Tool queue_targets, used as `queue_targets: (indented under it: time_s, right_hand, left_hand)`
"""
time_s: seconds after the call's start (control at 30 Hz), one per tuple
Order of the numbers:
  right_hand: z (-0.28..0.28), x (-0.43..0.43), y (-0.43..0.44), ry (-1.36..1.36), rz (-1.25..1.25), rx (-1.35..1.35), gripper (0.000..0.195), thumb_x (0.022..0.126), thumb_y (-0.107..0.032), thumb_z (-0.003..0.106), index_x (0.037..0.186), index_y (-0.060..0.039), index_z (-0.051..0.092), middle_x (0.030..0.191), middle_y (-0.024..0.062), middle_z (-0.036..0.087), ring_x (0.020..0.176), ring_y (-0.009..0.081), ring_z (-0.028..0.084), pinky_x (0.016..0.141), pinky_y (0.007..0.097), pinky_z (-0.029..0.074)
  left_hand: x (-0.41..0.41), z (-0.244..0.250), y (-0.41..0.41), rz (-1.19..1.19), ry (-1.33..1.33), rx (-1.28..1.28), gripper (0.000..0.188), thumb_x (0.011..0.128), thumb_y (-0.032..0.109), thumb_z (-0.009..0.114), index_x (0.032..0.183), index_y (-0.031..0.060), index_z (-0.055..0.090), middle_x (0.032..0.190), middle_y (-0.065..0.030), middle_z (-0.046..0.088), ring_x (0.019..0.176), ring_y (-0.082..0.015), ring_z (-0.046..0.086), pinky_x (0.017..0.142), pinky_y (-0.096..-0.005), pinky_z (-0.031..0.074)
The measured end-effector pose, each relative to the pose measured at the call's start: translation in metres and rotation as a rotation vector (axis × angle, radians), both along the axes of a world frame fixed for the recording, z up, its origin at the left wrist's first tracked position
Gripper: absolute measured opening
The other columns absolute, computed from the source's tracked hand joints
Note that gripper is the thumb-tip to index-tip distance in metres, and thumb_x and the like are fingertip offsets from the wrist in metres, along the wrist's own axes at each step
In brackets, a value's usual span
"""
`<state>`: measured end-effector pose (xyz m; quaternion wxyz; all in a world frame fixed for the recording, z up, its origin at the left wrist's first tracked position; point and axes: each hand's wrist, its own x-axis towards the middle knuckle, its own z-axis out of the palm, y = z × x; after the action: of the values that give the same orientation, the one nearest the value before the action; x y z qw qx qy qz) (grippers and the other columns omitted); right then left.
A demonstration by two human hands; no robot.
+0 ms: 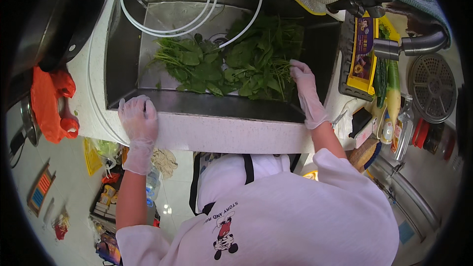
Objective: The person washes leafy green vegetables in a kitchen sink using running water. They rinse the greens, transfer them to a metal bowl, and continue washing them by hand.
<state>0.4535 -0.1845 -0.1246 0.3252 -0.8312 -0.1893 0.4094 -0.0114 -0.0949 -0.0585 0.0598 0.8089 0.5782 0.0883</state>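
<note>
Leafy greens with long stems (207,66) lie in heaps on the floor of a metal sink (221,104). My right hand (305,77), in a clear disposable glove, has its fingertips pinched at the stem ends of the right-hand heap. My left hand (138,114), gloved alike, rests on the counter edge at the sink's near left corner; its fingers are curled, and whether anything is under them is hidden. A thin white hose (258,11) loops over the sink, its end above the greens near the drain.
A red plastic bag (48,103) lies left of the sink. On the right stand a yellow and black crate (356,55), a white radish (393,92), a glass bottle (403,129) and a metal faucet (414,46). A phone (366,133) lies near the right counter edge.
</note>
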Motion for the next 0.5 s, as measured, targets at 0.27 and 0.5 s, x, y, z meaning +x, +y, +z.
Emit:
queue_targets:
  time_s: [0.27,0.5]
  right_hand:
    - [-0.014,-0.032,0.032,-0.607,0.768,-0.437,0.033,0.085,-0.032,0.065,0.106,-0.0075,0.067,0.104,0.0218,0.069,0.101,0.0397,0.065,0.085,0.0493,0.051]
    - [0.055,0.000,0.023,-0.500,0.596,-0.330,0.041,0.085,-0.019,0.059,0.125,-0.0115,0.064,0.090,0.0165,0.071,0.082,0.0316,0.068,0.076,0.0388,0.053]
  left_hand:
    - [-0.004,-0.004,0.006,-0.021,-0.054,0.053,0.014,0.086,0.021,0.059,0.085,0.0075,0.065,0.088,-0.0089,0.066,0.092,-0.0284,0.061,0.104,-0.0503,0.039]
    - [-0.006,-0.002,-0.002,0.040,-0.016,-0.018,0.011,0.087,0.019,0.059,0.091,0.0093,0.064,0.094,-0.0062,0.066,0.098,-0.0257,0.061,0.107,-0.0483,0.037]
